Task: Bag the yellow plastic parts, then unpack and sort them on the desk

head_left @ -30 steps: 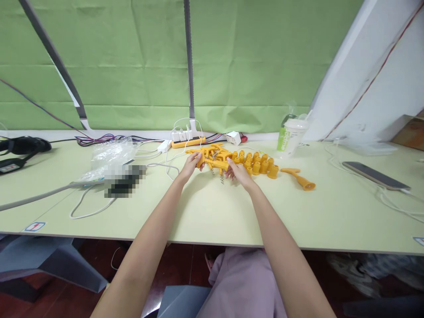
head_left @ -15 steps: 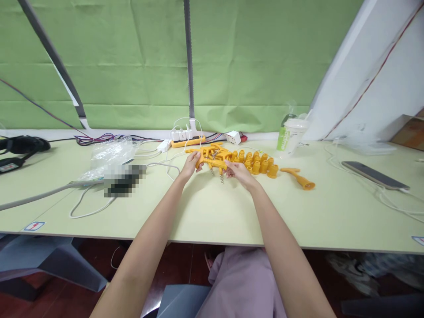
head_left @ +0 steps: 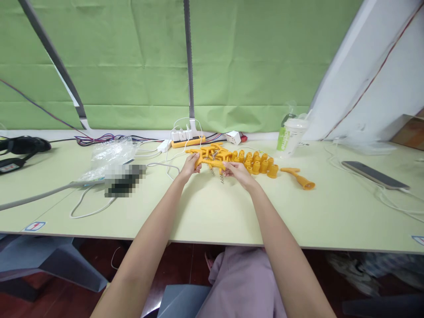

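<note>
My left hand (head_left: 190, 167) pinches the left end of a yellow plastic piece (head_left: 212, 163) just above the table. The fingers of my right hand (head_left: 239, 171) are closed on its right end, so the piece lies level between both hands. Behind it is a heap of similar yellow plastic pieces (head_left: 217, 146), with silver spiral metal parts (head_left: 221, 179) among and in front of them. Several yellow flared cups (head_left: 264, 166) stand in rows beyond my right hand. Farther right lies a yellow forked piece with a flared end (head_left: 302, 181).
A lidded white cup (head_left: 293, 136) stands at the back right, and a phone (head_left: 376, 174) with a cable lies far right. Behind the heap is a yellow power strip (head_left: 188, 141) with white plugs. Clear plastic wrapping (head_left: 112, 152) and cables lie left.
The yellow piece between my hands has tilted slightly, and its right end has shifted a little left with my right fingers. The other things stay where they were.
</note>
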A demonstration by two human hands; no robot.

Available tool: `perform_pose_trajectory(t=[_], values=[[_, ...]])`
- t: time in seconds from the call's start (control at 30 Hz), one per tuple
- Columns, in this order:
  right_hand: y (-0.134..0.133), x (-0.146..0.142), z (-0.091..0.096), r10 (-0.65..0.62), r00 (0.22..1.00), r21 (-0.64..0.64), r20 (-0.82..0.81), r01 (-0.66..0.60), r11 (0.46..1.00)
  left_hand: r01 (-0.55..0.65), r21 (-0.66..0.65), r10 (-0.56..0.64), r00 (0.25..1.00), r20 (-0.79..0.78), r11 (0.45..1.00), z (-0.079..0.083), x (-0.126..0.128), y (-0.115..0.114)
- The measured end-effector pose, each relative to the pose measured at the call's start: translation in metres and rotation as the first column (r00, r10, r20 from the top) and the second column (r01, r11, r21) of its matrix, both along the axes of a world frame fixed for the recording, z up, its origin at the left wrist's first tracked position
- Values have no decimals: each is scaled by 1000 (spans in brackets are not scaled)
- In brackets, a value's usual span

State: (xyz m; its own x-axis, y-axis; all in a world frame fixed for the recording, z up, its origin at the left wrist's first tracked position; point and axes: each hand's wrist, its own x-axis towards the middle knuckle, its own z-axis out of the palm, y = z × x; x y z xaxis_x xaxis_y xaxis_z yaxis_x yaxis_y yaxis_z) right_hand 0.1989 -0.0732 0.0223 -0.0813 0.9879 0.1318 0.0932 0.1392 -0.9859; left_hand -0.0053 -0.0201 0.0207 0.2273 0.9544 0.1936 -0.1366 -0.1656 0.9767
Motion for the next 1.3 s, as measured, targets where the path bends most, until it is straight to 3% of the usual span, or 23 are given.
perform_pose_trajectory(t=[0.23,0.37,0.43,0.5,0.57,0.7,0.8,0.97,1.17,1.3], values=[[3,1,0,-18,1000,16,20,18,1000,3,-45,-4,999,-41,999,-2,-2,3],[0,0,0,-116,975,110,188,96,989,38,31,-38,999,-14,999,0,-3,2],[-6,-5,6,-263,913,298,312,169,939,6,61,-7,1000,15,998,4,-2,0],[-15,-12,16,-431,812,504,393,202,840,-28,88,25,999,27,996,10,0,-5],[-23,-20,28,-512,732,583,450,193,789,-18,119,16,1000,17,993,14,4,-12],[-30,-31,41,-294,685,356,667,54,933,121,131,-114,992,-58,984,16,16,-27],[-32,-31,42,-190,631,223,752,28,974,232,90,-221,968,-115,969,11,24,-33],[-39,-5,49,-138,620,84,772,116,990,293,-8,-290,944,-158,956,3,29,-31],[-53,67,59,-242,552,133,798,231,964,79,21,-72,968,-239,997,-10,17,-11],[-65,115,57,-342,488,187,803,338,922,28,27,-19,955,-297,999,-19,9,0]])
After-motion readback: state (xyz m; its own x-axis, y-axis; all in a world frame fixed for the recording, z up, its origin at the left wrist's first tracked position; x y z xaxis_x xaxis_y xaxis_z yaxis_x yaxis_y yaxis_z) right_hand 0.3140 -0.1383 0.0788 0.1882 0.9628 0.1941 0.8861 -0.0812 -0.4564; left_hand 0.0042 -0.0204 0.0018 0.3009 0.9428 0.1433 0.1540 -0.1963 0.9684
